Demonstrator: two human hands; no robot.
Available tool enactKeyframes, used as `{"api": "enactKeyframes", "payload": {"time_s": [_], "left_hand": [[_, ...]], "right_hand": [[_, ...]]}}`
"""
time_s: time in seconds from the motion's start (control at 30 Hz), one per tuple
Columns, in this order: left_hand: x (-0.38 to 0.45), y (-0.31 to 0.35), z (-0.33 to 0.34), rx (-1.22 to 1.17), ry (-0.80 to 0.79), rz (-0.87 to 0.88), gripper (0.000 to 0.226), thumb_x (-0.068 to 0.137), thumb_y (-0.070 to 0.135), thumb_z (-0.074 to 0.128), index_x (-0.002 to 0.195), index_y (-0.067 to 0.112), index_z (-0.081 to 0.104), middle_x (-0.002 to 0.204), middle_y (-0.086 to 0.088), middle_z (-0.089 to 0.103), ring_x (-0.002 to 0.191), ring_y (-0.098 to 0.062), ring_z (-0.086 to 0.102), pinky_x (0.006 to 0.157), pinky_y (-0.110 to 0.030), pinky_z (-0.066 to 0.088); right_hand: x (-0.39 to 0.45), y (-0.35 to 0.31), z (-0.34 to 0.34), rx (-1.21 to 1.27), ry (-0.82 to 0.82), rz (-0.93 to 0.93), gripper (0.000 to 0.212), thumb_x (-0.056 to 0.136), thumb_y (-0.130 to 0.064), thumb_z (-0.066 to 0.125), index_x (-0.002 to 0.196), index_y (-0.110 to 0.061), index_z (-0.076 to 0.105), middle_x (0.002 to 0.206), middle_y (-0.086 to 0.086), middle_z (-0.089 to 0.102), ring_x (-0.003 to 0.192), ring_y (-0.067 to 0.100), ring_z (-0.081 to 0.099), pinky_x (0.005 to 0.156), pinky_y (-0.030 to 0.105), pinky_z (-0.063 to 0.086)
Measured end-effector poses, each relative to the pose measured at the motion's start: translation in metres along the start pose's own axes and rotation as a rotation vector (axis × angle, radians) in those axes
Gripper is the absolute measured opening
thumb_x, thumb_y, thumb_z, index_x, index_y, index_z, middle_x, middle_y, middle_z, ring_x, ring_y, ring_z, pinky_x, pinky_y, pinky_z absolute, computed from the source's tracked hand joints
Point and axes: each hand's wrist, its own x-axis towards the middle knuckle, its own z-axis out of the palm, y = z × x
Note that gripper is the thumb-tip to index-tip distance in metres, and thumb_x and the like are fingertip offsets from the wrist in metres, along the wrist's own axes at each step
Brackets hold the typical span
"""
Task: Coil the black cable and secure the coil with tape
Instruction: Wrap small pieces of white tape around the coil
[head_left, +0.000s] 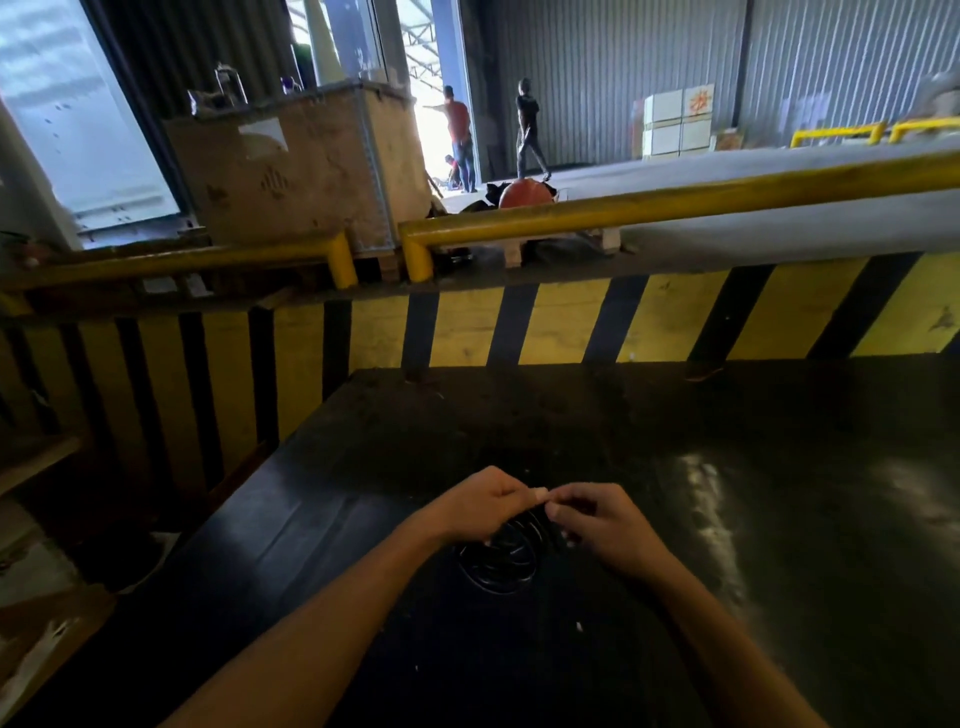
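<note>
Black cable (498, 564): coiled in loops, lying on the dark table (727, 519) directly under both hands; its upper part is hidden by the fingers and its outline merges with the dark surface. Left hand (475, 506) and right hand (597, 525): fingertips pinched together above the coil on a small pale strip (537, 492), possibly tape; too small to confirm. Behind the table, a yellow-and-black striped barrier (571, 322).

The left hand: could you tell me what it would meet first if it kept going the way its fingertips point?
Most likely the right hand. The left hand points across at it, fingertips almost meeting above the black cable coil, seemingly pinching something small and pale, though that detail is blurred.
</note>
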Motion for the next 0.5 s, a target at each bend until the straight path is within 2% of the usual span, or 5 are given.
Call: {"api": "enactKeyframes", "payload": {"time_s": [0.07, 0.2, 0.33, 0.4, 0.5], "left_hand": [[0.003, 0.007, 0.000, -0.005, -0.035, 0.021, 0.038, 0.096, 0.039, 0.044, 0.078, 0.012, 0.065, 0.057, -0.001, 0.045, 0.050, -0.015, 0.043, 0.047, -0.022, 0.039], [0.009, 0.016, 0.002, 0.006, -0.041, 0.086, 0.039, 0.097, 0.034, 0.045, 0.082, 0.005, 0.065, 0.064, -0.007, 0.054, 0.054, -0.014, 0.051, 0.054, -0.024, 0.044], [0.009, 0.022, -0.003, 0.065, 0.030, 0.145, 0.034, 0.097, 0.027, 0.046, 0.080, 0.011, 0.071, 0.070, -0.004, 0.065, 0.063, -0.012, 0.061, 0.071, -0.031, 0.051], [0.006, 0.024, -0.007, 0.006, 0.078, 0.157, 0.033, 0.097, 0.026, 0.046, 0.080, 0.013, 0.071, 0.072, 0.004, 0.068, 0.068, -0.005, 0.066, 0.074, -0.024, 0.051], [0.006, 0.035, -0.009, -0.016, 0.056, 0.154, 0.035, 0.096, 0.035, 0.043, 0.082, 0.018, 0.070, 0.077, -0.003, 0.071, 0.070, -0.008, 0.068, 0.075, -0.024, 0.052]], "right_hand": [[-0.001, 0.001, -0.011, 0.009, -0.030, 0.004, 0.012, 0.089, -0.012, 0.058, 0.093, -0.018, 0.068, 0.070, -0.005, 0.060, 0.055, 0.000, 0.054, 0.057, 0.020, 0.044], [-0.001, 0.007, -0.023, 0.126, -0.063, 0.057, 0.013, 0.092, -0.012, 0.054, 0.089, -0.014, 0.067, 0.069, -0.002, 0.057, 0.059, 0.006, 0.052, 0.057, 0.022, 0.042], [-0.002, -0.003, -0.045, 0.348, 0.132, 0.160, 0.022, 0.097, -0.016, 0.042, 0.087, -0.013, 0.061, 0.071, 0.006, 0.054, 0.062, 0.013, 0.051, 0.058, 0.026, 0.042], [-0.008, -0.016, -0.053, 0.223, 0.188, 0.126, 0.020, 0.097, -0.017, 0.041, 0.093, -0.013, 0.061, 0.074, 0.005, 0.055, 0.066, 0.014, 0.052, 0.060, 0.026, 0.042], [-0.011, -0.034, -0.040, 0.007, 0.226, -0.015, 0.015, 0.094, -0.014, 0.047, 0.095, -0.013, 0.062, 0.075, 0.000, 0.058, 0.064, 0.008, 0.054, 0.057, 0.020, 0.042]]}}
